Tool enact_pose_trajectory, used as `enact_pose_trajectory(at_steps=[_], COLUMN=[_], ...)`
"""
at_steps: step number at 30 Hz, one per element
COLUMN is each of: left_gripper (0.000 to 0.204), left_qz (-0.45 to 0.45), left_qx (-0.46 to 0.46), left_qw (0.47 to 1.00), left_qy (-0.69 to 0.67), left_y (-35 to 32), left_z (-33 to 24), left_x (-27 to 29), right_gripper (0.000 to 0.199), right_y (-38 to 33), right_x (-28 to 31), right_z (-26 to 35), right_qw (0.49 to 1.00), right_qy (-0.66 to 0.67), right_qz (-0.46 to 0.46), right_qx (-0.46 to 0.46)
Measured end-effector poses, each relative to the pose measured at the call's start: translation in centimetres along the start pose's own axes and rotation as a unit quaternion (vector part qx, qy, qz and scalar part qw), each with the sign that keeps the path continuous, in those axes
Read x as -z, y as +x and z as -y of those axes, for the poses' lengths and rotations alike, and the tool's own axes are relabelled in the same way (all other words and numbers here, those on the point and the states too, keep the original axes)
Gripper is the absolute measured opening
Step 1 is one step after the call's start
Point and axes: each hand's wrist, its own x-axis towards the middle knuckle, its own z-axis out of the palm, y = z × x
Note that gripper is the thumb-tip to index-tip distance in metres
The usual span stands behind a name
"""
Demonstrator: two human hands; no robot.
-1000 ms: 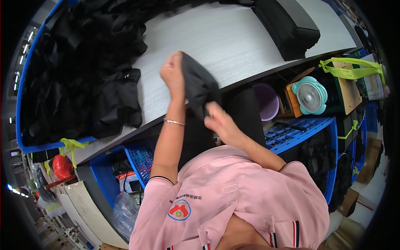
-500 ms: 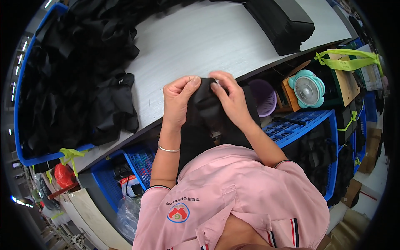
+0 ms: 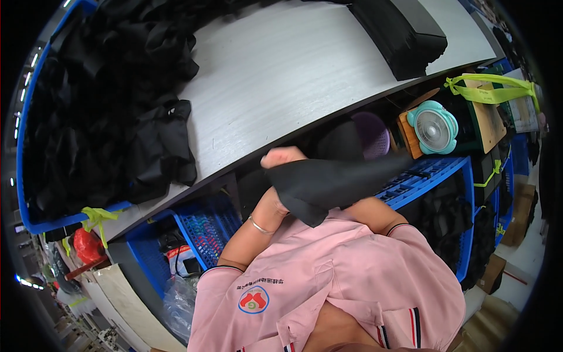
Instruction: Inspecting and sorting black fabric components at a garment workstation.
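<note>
A piece of black fabric (image 3: 316, 182) spreads in front of my body, its right end smeared by motion. My left hand (image 3: 282, 156) shows above the fabric's upper left edge, blurred, its fingers curled against the fabric, which hides part of the palm. A silver bangle (image 3: 259, 226) circles that wrist. My right forearm runs in behind the fabric, so the right hand and its fingers are hidden. Both hands are off the tabletop, by the table's near edge.
A blue crate (image 3: 24, 193) heaped with black fabric stands on the white table (image 3: 252, 76) at left. A black fabric stack (image 3: 402, 41) lies far right. Below the edge are a purple basket (image 3: 375, 136), a turquoise fan (image 3: 434, 126) and blue crates (image 3: 466, 205).
The fabric has swung from hanging upright between both hands to a wide sideways spread nearer my body. My left hand has come down toward me; my right hand has gone behind the fabric.
</note>
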Motion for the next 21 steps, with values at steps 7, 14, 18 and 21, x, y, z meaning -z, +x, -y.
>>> enact_pose_trajectory(at_steps=[7,14,18,21], left_gripper=[0.032,0.077,0.071,0.071], left_qz=[-0.046,-0.261,-0.237,-0.251], left_qx=[-0.189,-0.286,-0.215,-0.221], left_qw=[0.981,0.843,0.774,0.797], left_qy=[-0.015,0.375,0.546,0.503], left_y=[4.3,3.9,2.3,2.0], left_z=[-0.4,-3.8,-3.3,-4.0], left_x=[-4.1,-4.6,-3.4,-3.2], right_gripper=[0.021,0.023,0.014,0.011], right_y=[-2.7,-5.6,-6.2,-5.2], right_x=[-0.2,1.7,0.4,-0.7], right_z=[-2.2,2.0,10.2,11.4], right_qw=[0.989,0.944,0.881,0.873], right_qy=[-0.034,-0.051,-0.285,-0.362], right_qz=[-0.135,-0.313,-0.339,-0.291], right_qx=[-0.04,-0.092,0.164,0.151])
